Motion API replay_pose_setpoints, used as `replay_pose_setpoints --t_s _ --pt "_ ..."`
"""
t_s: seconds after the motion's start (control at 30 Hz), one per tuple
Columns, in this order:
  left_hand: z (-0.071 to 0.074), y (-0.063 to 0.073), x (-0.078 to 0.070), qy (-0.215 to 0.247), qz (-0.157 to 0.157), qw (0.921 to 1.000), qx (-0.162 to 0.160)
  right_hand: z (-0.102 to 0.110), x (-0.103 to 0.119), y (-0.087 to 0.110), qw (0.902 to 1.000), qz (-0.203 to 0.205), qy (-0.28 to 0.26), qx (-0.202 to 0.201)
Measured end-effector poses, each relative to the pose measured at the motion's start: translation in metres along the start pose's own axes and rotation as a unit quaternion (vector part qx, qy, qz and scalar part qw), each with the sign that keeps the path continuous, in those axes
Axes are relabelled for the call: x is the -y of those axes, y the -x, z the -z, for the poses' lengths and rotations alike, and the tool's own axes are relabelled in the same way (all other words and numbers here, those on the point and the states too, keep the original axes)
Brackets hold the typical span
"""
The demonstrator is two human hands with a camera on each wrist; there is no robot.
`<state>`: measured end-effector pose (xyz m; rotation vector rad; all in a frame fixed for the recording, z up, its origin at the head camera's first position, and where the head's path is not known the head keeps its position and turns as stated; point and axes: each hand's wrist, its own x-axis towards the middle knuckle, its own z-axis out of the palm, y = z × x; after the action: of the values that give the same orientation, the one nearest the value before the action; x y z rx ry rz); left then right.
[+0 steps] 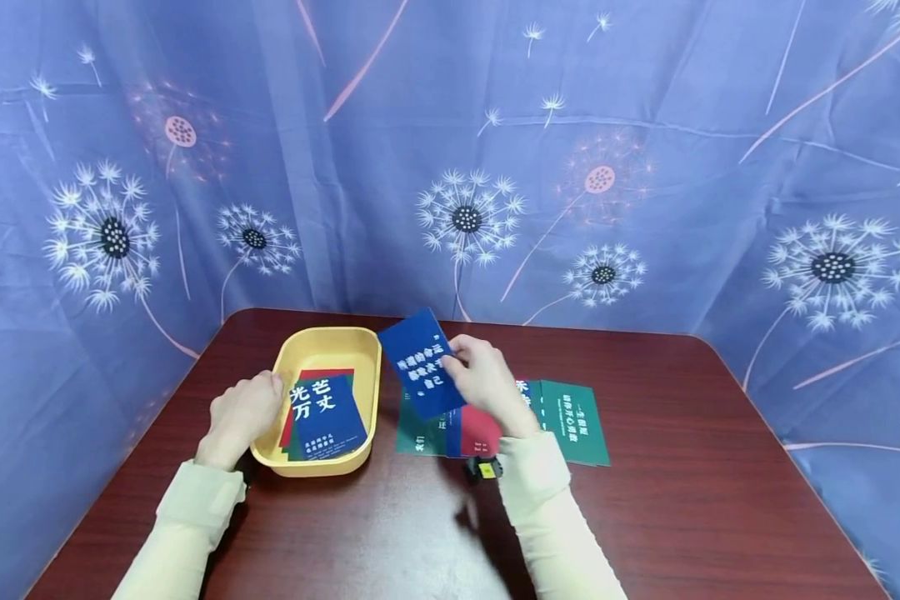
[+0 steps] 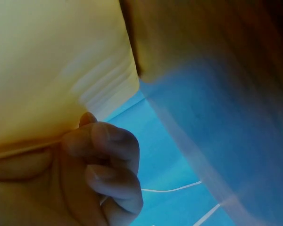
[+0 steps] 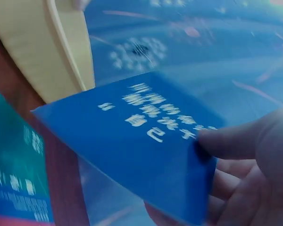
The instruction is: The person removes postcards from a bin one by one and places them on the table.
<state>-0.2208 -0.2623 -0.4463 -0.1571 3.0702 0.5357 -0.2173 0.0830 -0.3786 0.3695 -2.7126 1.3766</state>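
Observation:
My right hand (image 1: pixel 483 377) pinches a blue card (image 1: pixel 422 358) with white writing, thumb on its face and fingers behind. The card is held tilted above the table, just right of a yellow tray (image 1: pixel 378 346). In the right wrist view the same card (image 3: pixel 146 155) spans the middle, with the tray (image 3: pixel 35 52) behind it. My left hand (image 1: pixel 243 412) grips the tray's left rim, fingers curled over the edge; the left wrist view shows those fingers (image 2: pixel 115 146) against the tray wall (image 2: pixel 47 84). Inside the tray lies a blue card (image 1: pixel 328 421) over red and green ones.
More cards lie overlapping on the dark wooden table (image 1: pixel 690 467): a green card (image 1: pixel 573 421) at the right, a red card (image 1: pixel 478 432) in the middle and a green card (image 1: pixel 420 433) at the left. A blue dandelion-patterned curtain (image 1: pixel 390 167) hangs behind the table.

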Motion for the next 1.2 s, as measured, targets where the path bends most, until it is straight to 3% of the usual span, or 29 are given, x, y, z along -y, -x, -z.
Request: replay_pose_setpoints --t_s 0.3,0.5,0.7,0.97,1.2 --pt "0.001 -0.002 -0.006 -0.005 -0.022 0.9996 -0.015 0.056 -0.048 0.017 0.9970 -0.065 -0.021 -0.036" --pt "-0.002 0.002 -0.006 0.002 -0.014 0.9998 -0.010 0.087 -0.076 0.026 0.9909 -0.113 -0.028 -0.068" --pt "-0.004 0.009 0.000 0.002 0.000 1.0000 0.003 0.105 -0.104 0.036 0.9785 -0.182 -0.033 -0.091" --pt "0.000 0.005 -0.003 -0.001 -0.001 1.0000 -0.001 0.131 -0.143 0.056 0.9573 -0.252 -0.049 -0.133" --pt "0.004 0.005 -0.003 0.004 0.005 0.9999 0.011 0.139 -0.162 0.068 0.9484 -0.293 -0.038 -0.116"
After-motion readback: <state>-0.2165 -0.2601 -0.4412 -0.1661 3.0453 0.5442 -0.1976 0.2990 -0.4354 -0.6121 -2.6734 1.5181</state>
